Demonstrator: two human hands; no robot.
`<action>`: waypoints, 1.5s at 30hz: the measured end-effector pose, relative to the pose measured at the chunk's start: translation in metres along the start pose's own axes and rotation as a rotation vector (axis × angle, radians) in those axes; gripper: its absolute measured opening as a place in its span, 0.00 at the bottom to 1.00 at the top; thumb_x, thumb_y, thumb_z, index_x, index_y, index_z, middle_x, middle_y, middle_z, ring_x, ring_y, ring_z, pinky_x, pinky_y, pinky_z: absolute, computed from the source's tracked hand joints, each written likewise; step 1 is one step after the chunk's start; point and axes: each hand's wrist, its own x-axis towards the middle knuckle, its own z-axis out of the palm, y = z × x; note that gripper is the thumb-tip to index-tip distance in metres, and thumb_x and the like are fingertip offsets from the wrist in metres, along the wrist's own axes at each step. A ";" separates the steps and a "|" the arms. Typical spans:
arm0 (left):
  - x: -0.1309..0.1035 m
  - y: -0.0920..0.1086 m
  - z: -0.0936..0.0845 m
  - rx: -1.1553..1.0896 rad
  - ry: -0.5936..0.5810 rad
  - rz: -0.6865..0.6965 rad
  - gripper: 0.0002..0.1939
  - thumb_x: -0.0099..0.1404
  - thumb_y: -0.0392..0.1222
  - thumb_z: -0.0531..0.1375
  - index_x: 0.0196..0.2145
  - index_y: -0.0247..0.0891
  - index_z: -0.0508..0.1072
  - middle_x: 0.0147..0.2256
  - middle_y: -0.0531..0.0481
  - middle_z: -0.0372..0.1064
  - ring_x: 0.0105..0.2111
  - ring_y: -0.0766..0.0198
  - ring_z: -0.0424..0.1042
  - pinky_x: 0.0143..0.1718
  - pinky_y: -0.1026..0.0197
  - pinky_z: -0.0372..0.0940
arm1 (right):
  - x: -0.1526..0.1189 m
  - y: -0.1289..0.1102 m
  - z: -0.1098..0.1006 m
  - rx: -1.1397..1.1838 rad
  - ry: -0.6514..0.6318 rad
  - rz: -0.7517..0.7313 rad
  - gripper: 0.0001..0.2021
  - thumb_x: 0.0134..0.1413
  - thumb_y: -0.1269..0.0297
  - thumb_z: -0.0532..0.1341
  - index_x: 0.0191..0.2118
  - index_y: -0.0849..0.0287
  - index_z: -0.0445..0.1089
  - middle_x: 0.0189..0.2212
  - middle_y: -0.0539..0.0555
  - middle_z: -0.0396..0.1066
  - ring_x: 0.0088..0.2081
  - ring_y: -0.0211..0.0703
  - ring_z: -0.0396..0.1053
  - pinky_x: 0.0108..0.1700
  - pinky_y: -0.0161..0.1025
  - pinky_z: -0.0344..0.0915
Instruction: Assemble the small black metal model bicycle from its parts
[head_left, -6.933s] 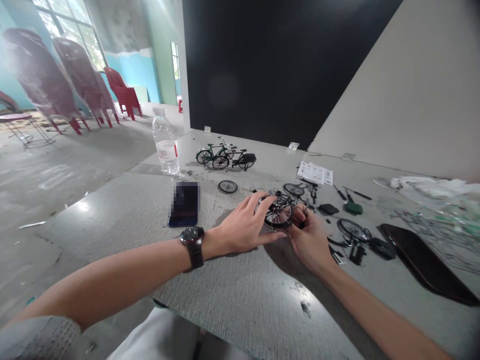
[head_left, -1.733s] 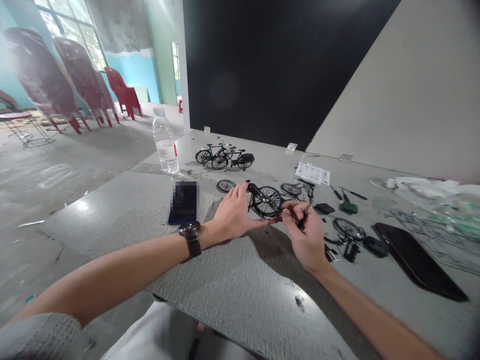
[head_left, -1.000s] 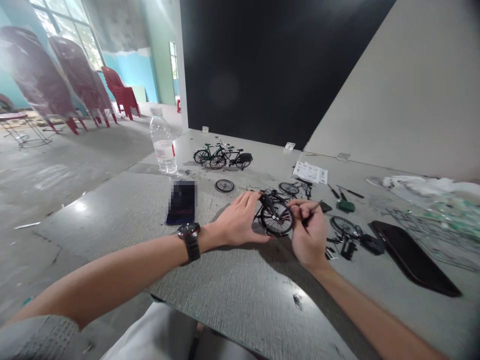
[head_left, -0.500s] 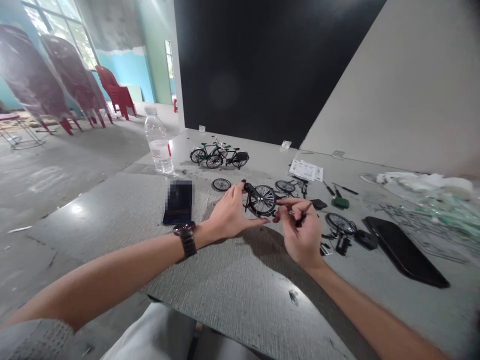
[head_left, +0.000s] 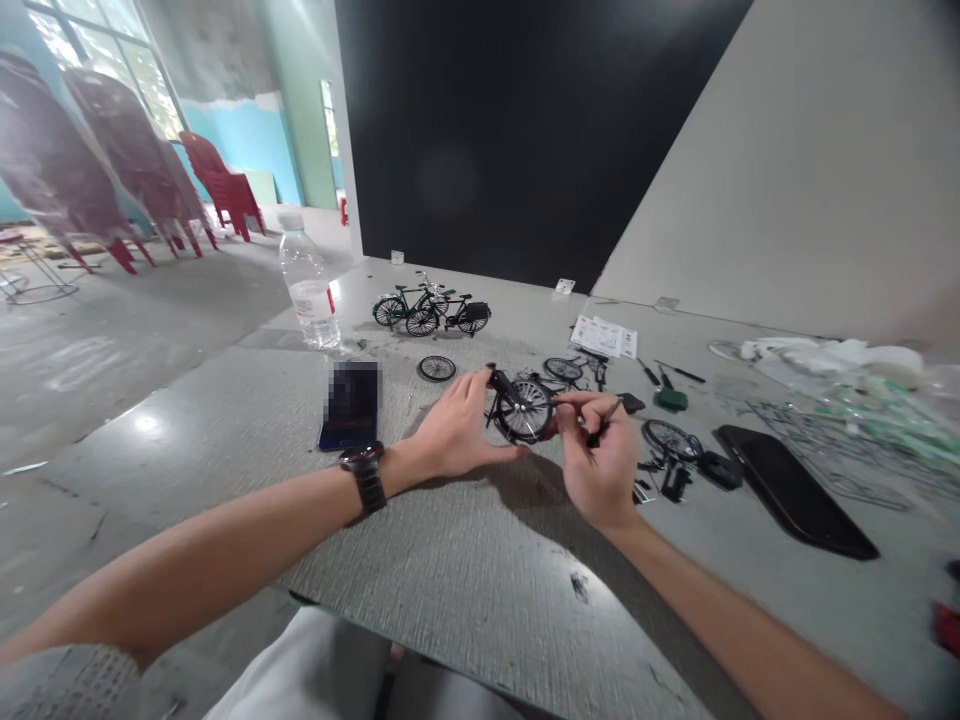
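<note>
A partly built black model bicycle (head_left: 523, 410) with one spoked wheel is held upright just above the table. Around its left end my left hand (head_left: 459, 428) is closed, fingers behind the frame and thumb stretched along below the wheel. My right hand (head_left: 602, 455) is closed at the wheel's right side, fingertips at or very near the rim. A thin dark tool (head_left: 600, 432) pokes out between its fingers; its exact kind is hard to make out. Left of the bicycle lies a loose spoked wheel (head_left: 436, 369).
Two finished model bicycles (head_left: 431, 308) stand behind. A phone (head_left: 351, 405) and a water bottle (head_left: 309, 290) are on the left. Rightward lie loose bicycle parts (head_left: 675, 455), paper sheets (head_left: 604, 337), screwdrivers (head_left: 651, 374), a black tray (head_left: 799, 490) and plastic wrapping (head_left: 832, 370).
The wheel of the held bicycle has tilted and shifted slightly down. My right hand stays at its right edge. The whole view has drifted a little.
</note>
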 end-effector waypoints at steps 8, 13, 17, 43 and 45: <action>0.000 0.002 -0.001 0.035 -0.041 0.134 0.53 0.53 0.63 0.71 0.64 0.32 0.53 0.61 0.30 0.60 0.64 0.41 0.60 0.64 0.40 0.60 | 0.003 0.006 -0.002 -0.054 -0.009 -0.019 0.18 0.67 0.55 0.59 0.29 0.52 0.52 0.35 0.54 0.72 0.38 0.45 0.69 0.39 0.43 0.63; 0.001 0.000 -0.001 -0.025 0.031 -0.008 0.56 0.53 0.68 0.69 0.66 0.33 0.51 0.60 0.31 0.62 0.60 0.41 0.64 0.61 0.40 0.63 | 0.000 0.009 -0.001 -0.018 -0.116 0.037 0.16 0.64 0.59 0.61 0.30 0.52 0.52 0.37 0.54 0.71 0.38 0.44 0.67 0.40 0.41 0.63; 0.001 -0.002 -0.001 -0.087 0.034 -0.095 0.54 0.55 0.68 0.68 0.65 0.31 0.52 0.60 0.30 0.62 0.61 0.41 0.65 0.60 0.41 0.64 | -0.002 0.010 0.000 -0.052 -0.239 0.043 0.15 0.61 0.65 0.61 0.30 0.52 0.51 0.38 0.53 0.70 0.41 0.45 0.68 0.42 0.41 0.63; 0.001 -0.005 0.002 0.143 0.137 0.090 0.52 0.55 0.60 0.71 0.66 0.35 0.52 0.59 0.33 0.60 0.62 0.39 0.60 0.63 0.36 0.57 | -0.003 0.008 0.002 0.114 -0.051 0.223 0.18 0.64 0.49 0.61 0.32 0.52 0.53 0.35 0.51 0.67 0.38 0.44 0.67 0.38 0.41 0.65; 0.000 -0.005 0.001 0.177 0.133 0.132 0.53 0.55 0.60 0.71 0.67 0.37 0.51 0.61 0.33 0.58 0.63 0.39 0.57 0.65 0.35 0.54 | -0.002 0.006 0.003 0.102 -0.041 0.241 0.21 0.59 0.49 0.66 0.32 0.52 0.53 0.35 0.51 0.68 0.37 0.43 0.68 0.37 0.41 0.66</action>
